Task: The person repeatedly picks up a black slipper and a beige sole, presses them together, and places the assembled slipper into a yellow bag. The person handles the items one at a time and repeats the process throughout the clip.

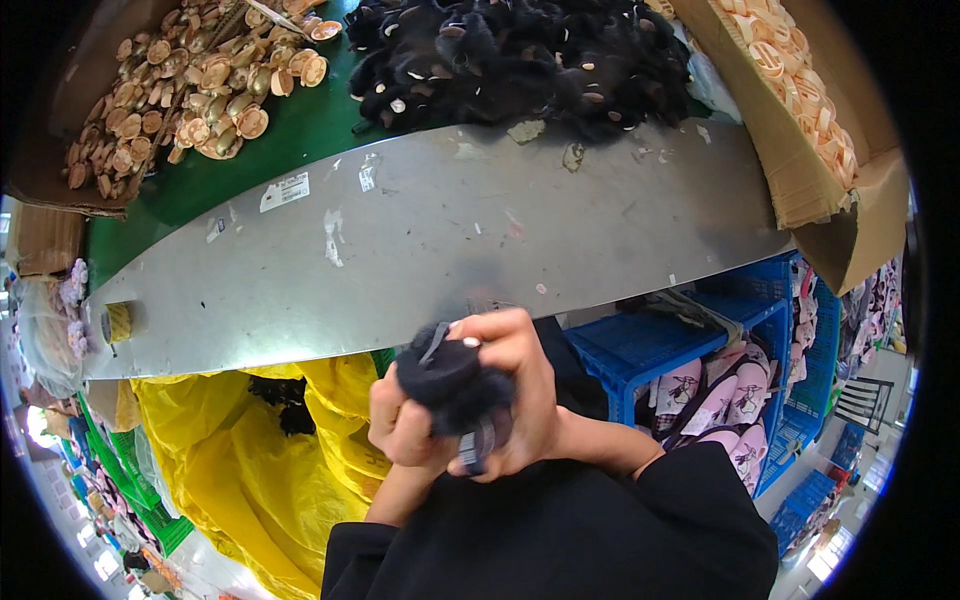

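Note:
Close to my body, before the metal table edge, both hands hold one small black plush piece [450, 382]. My left hand [412, 424] grips its lower left side. My right hand [517, 375] wraps round its right side, thumb and finger at a dark strap on top. A small tag bearing writing hangs at the bottom of the piece. Its exact kind is blurred. Beyond the metal tabletop [450, 217] lies a heap of black plush pieces [517, 60] with light and brown parts.
A carton [37, 161] with peach and gold plastic parts [214, 71] stands at the left, another carton [795, 142] of peach plastic parts at the right. A tape roll [118, 322] lies at the left edge. Below are a yellow bag [247, 465] and blue crates [645, 345] with pink printed pieces.

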### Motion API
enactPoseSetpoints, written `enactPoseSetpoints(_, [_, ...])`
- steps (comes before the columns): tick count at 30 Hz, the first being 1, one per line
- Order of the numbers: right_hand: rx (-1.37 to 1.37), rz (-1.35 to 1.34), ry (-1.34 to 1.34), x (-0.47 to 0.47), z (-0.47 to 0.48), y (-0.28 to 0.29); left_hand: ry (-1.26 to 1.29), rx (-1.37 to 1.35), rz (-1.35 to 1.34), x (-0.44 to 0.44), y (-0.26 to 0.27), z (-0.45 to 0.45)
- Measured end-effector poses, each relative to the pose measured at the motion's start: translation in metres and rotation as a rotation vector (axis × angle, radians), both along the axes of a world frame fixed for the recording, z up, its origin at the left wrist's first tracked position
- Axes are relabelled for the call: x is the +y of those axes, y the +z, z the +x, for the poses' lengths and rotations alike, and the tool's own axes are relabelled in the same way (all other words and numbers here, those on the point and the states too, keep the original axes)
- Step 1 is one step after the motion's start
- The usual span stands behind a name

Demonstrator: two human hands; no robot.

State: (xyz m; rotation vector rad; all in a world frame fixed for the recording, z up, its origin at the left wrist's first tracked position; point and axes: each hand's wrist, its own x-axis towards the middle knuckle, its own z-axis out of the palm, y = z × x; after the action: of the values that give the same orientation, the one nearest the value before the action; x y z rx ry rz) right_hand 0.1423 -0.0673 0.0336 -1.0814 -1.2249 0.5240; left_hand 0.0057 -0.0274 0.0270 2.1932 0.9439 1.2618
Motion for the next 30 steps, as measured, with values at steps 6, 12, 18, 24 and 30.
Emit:
enactPoseSetpoints(6, [0.646,-0.360,-0.025,0.003,0.028,-0.009,-0.234,-0.045,-0.281,0.013,0.021,0.007])
enactPoseSetpoints(12, [0.575,-0.481,0.167,0.000,0.020,0.002,-0.215,-0.348,-0.781,0.024,0.027,0.014])
enactPoseSetpoints(18, [0.435,-0.528,0.326,0.004,0.027,0.005,-0.271,-0.503,-1.090,0.030,0.028,0.011])
enactPoseSetpoints(24, [0.717,-0.678,0.484,0.008,0.039,0.010,-0.216,-0.428,-0.994,0.020,0.030,0.016])
enactPoseSetpoints(30, [0.926,-0.736,0.582,0.002,0.044,0.006,-0.186,-0.429,-0.951,0.010,0.032,0.023])
